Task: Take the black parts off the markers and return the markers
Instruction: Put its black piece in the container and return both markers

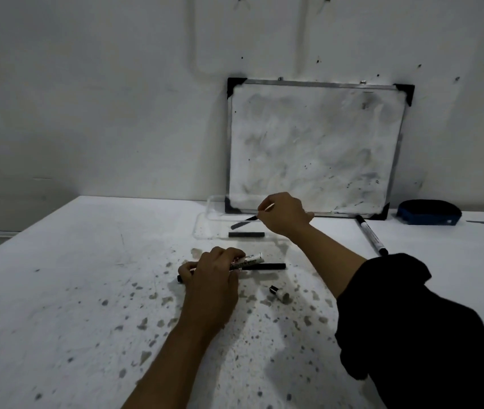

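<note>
The right hand [283, 213] pinches what looks like a black part [245, 222] over the clear tray [205, 222], its long axis slanting down-left; the left hand [212, 273] grips markers [249, 259] on the bench [72, 290], nearer the body.

— Where is the left hand [209, 278]?
— Low and near the body, knuckles up, palm down, fingers curled tight around what it grips; the bare forearm runs back toward the lower edge.
— And the right hand [283, 212]?
— Reached farther forward and higher, its wrist bent, thumb and fingertips [261, 208] pinched together on something thin. The forearm is bare up to a dark sleeve [411, 320] bunched near the elbow.
— Do the hands touch?
— No, they are apart, the right one beyond the left.
</note>
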